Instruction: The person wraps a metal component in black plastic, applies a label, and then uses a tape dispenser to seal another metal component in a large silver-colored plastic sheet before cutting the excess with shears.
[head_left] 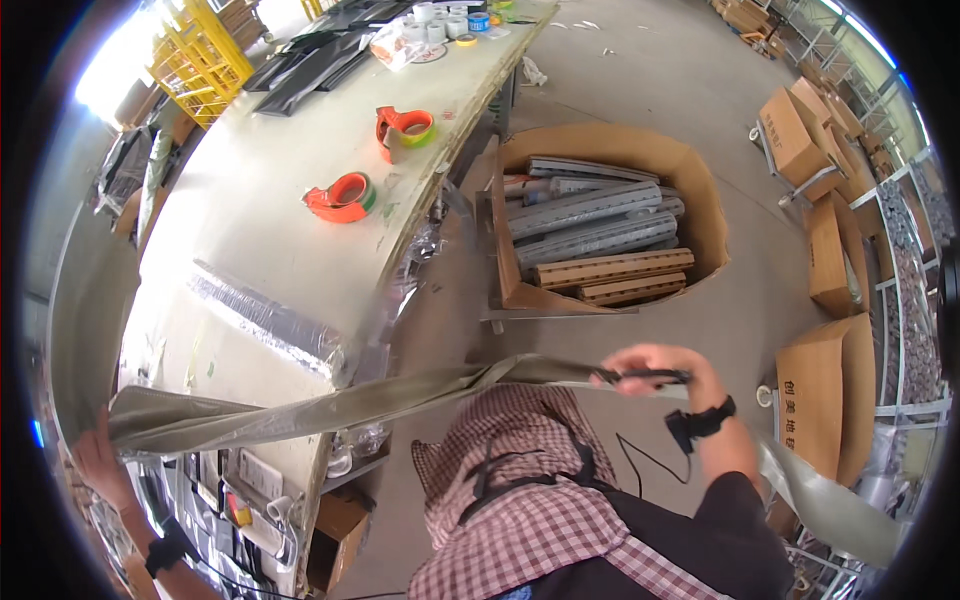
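A long, twisted strip of grey-green plastic film (400, 395) stretches across in front of me, over the table's near end. At the far left, my left hand (97, 460) grips its wide, folded end. Near the strip's other end, my right hand (655, 368) is closed around a slim black-handled tool (655, 376), whose kind I cannot make out. The strip's narrow end meets that hand; whether its fingers pinch the film too is hidden. More pale film (830, 510) trails off at the lower right. A flat clear-wrapped package (265, 315) lies on the table behind the strip.
Two orange tape dispensers (342, 198) sit on the long pale table (250, 190), with tape rolls (437, 30) at its far end. Beyond my right hand stands an open carton (715, 200) of grey and brown slatted pieces. Cartons (825, 400) and shelving line the right side.
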